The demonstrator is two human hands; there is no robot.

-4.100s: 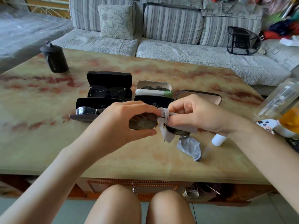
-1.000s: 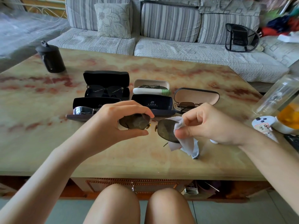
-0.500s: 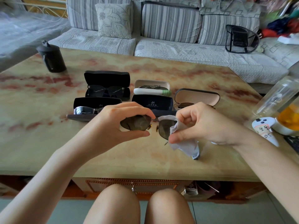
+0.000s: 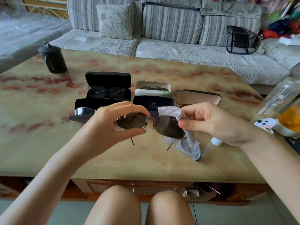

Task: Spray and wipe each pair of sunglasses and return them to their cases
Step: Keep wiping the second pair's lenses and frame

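My left hand [image 4: 113,125] pinches the left lens of brown-lensed sunglasses [image 4: 167,126] held above the marble table [image 4: 48,143]. My right hand [image 4: 209,121] pinches a grey cleaning cloth [image 4: 188,143] round the outer edge of the right lens; the cloth's tail hangs down to the tabletop. Behind my hands lie several open cases: a black one with dark sunglasses [image 4: 108,88], a black one with mirrored glasses [image 4: 90,109], a white one [image 4: 152,88], a dark blue one [image 4: 152,102] and a tan-lined one [image 4: 198,97]. A white spray bottle [image 4: 215,141] peeks out under my right wrist.
A black lidded cup [image 4: 52,60] stands at the table's far left. At the right edge are a clear glass jar [image 4: 276,99], a container of orange food [image 4: 290,119] and a small white figurine [image 4: 265,125]. A striped sofa [image 4: 162,38] runs behind the table.
My right hand has slid the cloth from the middle of the right lens out to its outer edge, uncovering the lens. My left hand has kept its hold on the left lens.
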